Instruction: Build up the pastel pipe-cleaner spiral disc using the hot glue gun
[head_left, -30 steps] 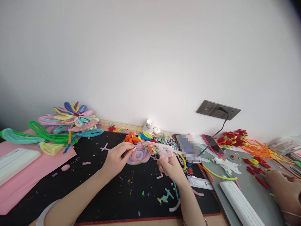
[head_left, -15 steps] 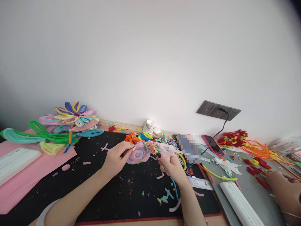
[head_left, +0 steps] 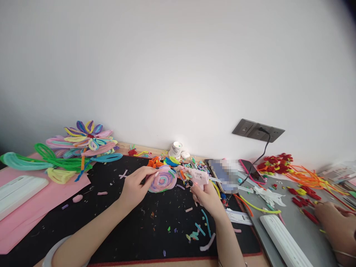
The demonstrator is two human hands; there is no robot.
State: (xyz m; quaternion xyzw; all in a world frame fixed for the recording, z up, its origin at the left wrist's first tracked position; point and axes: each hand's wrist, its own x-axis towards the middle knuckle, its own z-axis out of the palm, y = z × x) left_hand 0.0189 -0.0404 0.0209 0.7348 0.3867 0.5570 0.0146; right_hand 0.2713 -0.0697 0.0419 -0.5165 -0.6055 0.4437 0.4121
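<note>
Between the fingers of my left hand (head_left: 137, 187) is the upper left edge of a round pastel spiral (head_left: 162, 179) made of coiled fuzzy stems, in pink, purple and blue. My right hand (head_left: 205, 196) is wrapped round a pale pink glue gun (head_left: 200, 177), its nozzle end pointing left, close to the spiral's right edge. Whether the nozzle touches the spiral I cannot tell. A clear glue stick (head_left: 214, 179) sticks out of the gun's rear. Both hands are above the black mat (head_left: 116, 230).
A multicoloured flower (head_left: 89, 136) and green loops (head_left: 52, 160) lie at the left on pink sheets (head_left: 55, 204). Behind the hands are a white cup (head_left: 176, 149) and scattered scraps. At the right are phones, a white bar (head_left: 283, 239) and another person's hand (head_left: 333, 222).
My right hand has moved slightly right with the glue gun, away from the spiral's edge. The spiral and my left hand have shifted very slightly left and up.
</note>
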